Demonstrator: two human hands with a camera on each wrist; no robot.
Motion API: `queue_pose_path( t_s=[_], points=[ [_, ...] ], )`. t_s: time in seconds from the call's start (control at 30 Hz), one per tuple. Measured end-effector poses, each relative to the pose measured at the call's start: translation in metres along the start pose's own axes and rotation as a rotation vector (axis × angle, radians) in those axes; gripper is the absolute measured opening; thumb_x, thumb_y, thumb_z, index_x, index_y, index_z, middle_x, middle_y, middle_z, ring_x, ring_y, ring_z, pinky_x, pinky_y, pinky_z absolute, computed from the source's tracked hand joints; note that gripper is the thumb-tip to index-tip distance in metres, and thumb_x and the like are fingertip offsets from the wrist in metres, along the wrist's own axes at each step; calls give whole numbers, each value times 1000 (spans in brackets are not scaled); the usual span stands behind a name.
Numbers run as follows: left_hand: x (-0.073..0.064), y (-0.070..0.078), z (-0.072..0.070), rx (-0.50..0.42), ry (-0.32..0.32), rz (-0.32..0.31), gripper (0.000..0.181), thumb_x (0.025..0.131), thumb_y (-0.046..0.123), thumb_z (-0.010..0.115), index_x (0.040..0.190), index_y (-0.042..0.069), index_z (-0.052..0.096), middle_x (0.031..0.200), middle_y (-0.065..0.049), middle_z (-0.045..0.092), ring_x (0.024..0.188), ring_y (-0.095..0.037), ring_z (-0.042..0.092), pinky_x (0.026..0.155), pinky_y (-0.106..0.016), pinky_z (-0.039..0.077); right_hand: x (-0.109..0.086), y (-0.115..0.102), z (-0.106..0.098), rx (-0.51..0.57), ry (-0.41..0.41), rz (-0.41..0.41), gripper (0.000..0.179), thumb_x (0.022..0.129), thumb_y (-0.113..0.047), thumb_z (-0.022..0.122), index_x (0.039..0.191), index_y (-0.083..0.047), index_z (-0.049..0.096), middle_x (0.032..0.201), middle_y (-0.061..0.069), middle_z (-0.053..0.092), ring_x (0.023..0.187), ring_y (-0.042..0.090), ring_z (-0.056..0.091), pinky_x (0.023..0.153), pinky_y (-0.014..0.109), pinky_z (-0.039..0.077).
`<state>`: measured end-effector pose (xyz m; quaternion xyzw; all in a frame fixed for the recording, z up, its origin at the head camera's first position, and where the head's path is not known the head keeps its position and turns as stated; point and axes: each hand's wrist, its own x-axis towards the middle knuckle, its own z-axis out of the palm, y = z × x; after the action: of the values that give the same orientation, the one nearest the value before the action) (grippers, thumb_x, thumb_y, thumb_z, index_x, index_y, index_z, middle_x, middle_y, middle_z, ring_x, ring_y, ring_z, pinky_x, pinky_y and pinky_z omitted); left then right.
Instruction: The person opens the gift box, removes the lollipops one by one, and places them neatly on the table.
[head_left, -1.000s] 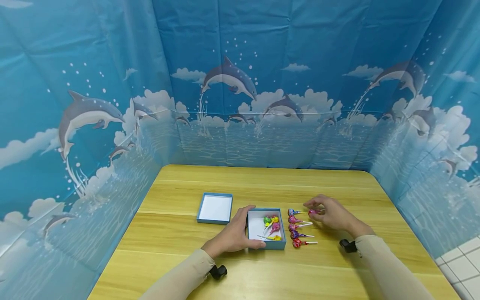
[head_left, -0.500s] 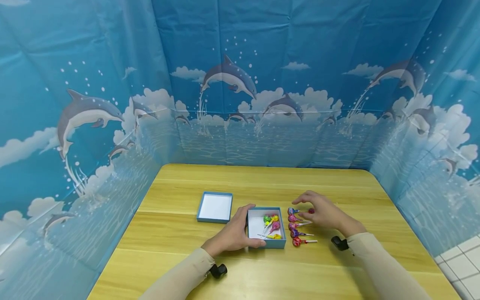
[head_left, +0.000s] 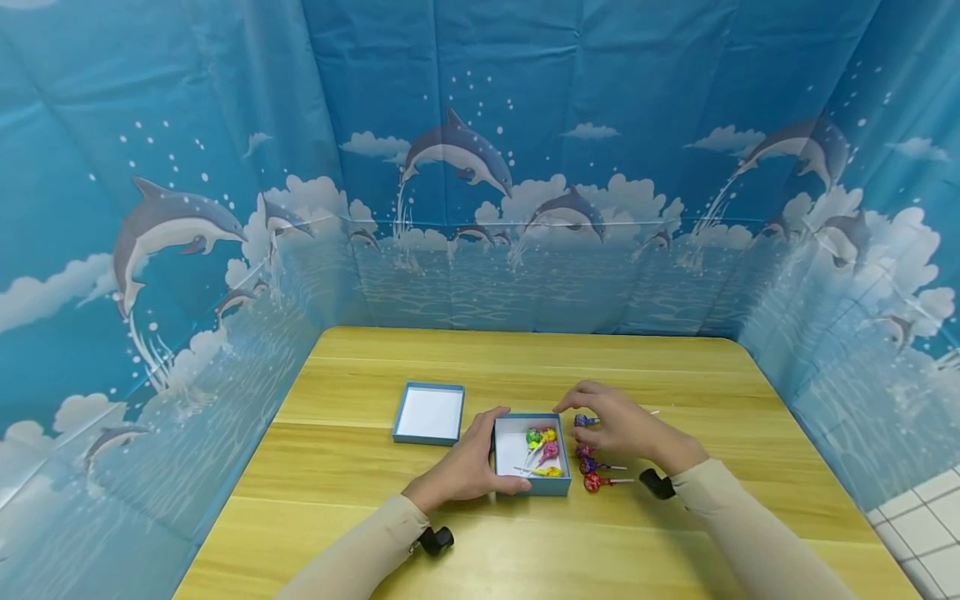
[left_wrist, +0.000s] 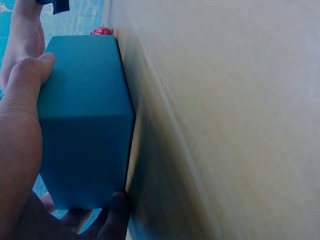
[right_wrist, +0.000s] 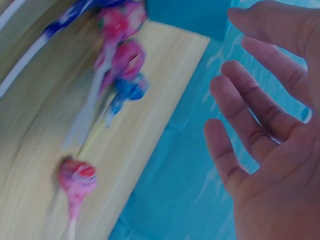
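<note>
My left hand [head_left: 467, 467] grips a small blue box [head_left: 551, 486] by its left side, thumb along the front wall and fingers at the back. Inside the box lie several wrapped lollipops, among them a pink lollipop [head_left: 551, 451] and a yellow lollipop [head_left: 552, 472]. My right hand [head_left: 626, 427] hovers over a column of lollipops beside the box, partly covering them. A blue lollipop [head_left: 582, 421] and a red lollipop [head_left: 592, 482] show at its ends. In the right wrist view the fingers hold nothing, and a pink-red lollipop [right_wrist: 77, 177] lies apart from the column.
The box lid [head_left: 430, 413], white inside, lies left of the box on the wooden table [head_left: 360, 367]. A dolphin-print curtain [head_left: 480, 250] surrounds the table on the left, back and right. White floor tiles [head_left: 926, 529] show at lower right.
My right hand has moved left from the pink-red lollipop at the right of the column toward the box, leaving that lollipop on the table. The left hand keeps its hold on the box.
</note>
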<state>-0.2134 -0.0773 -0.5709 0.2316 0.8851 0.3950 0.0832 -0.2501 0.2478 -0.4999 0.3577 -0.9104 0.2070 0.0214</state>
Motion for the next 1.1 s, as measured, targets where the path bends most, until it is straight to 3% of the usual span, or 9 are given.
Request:
queue_pose_path(
  t_s=[0.13,0.27,0.33,0.53,0.9,1.1],
  points=[
    [0,0,-1,-2,0,1,128,90,65,97,185,20,24,174,-14,47,137,-23,61,122,-54,55,6,-11,0,6,-16,-31,30,109,-12,83,138,-18,82,138,2,78,123,29,77,99,49,65],
    [0,1,-1,2,0,4,128,90,66,97,185,20,23,177,-14,45,141,-24,61,123,-55,55,14,-21,0,39,-52,-83,28,109,-9,82,137,-13,83,133,7,80,108,27,76,89,41,63],
    [0,0,-1,2,-1,7,128,90,67,96,185,20,23,178,-14,44,140,-24,61,123,-54,55,18,-24,1,60,-87,-105,28,108,-8,82,136,-11,82,131,9,80,106,27,76,90,41,65],
    [0,0,-2,3,-5,18,127,92,66,95,185,21,23,176,-12,45,136,-21,60,120,-49,55,30,-32,6,95,-198,-127,30,108,-10,84,137,-6,81,132,12,80,118,31,80,102,53,68],
    [-2,0,-3,-24,-20,29,124,95,64,94,186,21,21,182,-13,40,141,-24,60,120,-52,55,46,-48,18,6,-254,-140,32,105,-8,88,136,-3,82,131,14,86,109,26,82,92,34,66],
    [-2,0,-3,-31,-21,37,123,95,64,93,186,21,21,183,-14,38,148,-26,59,123,-53,54,54,-52,25,22,-284,-153,32,105,-6,87,137,-4,83,131,11,87,106,21,84,91,34,69]
  ],
)
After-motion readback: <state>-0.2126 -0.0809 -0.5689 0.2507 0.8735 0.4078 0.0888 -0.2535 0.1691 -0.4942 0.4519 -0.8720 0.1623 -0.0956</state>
